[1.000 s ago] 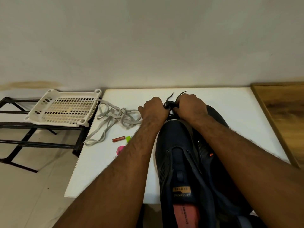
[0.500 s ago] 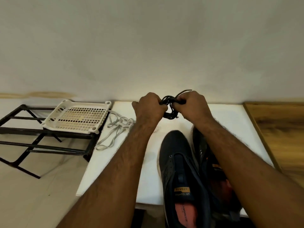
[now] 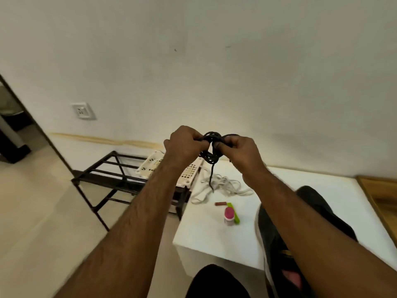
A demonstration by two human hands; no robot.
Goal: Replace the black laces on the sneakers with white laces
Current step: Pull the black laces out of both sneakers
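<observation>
Black cord, coiled into a tight bundle (image 3: 211,148), pinched from both sides: left hand (image 3: 184,143) curled round the coil's left edge, right hand (image 3: 236,147) curled round its right edge, thumb and fingertips pressing in. Held up in the air between the two grips, well above the bench (image 3: 206,231). One loose tail hanging straight down from below the grip, ending just over the white laces (image 3: 221,186).

Likely to spring apart if either pinch relaxes: round, stiff-looking cord, wound in several turns with nothing visibly tying them. Free tail apt to snag or drag across the pale pile underneath when lowered, tangling old with new. Also possible to knock the pink-capped little jar (image 3: 229,216) or the red stick (image 3: 220,203) lying below and right of the grip.

Appearance of the bundle: dark, matte, roughly figure-eight in outline, upper loop above the fingers and a thicker knot of turns beneath. White laces flat, ribbon-like, heaped loosely on the bench near its far left corner. Dark sneakers (image 3: 322,211) below and to the right of the grip, partly hidden by the right forearm; eyelets not clearly readable, so lacing state hard to tell. Cream plastic basket (image 3: 150,164) on a black rack (image 3: 111,175) down and left of the grip.
</observation>
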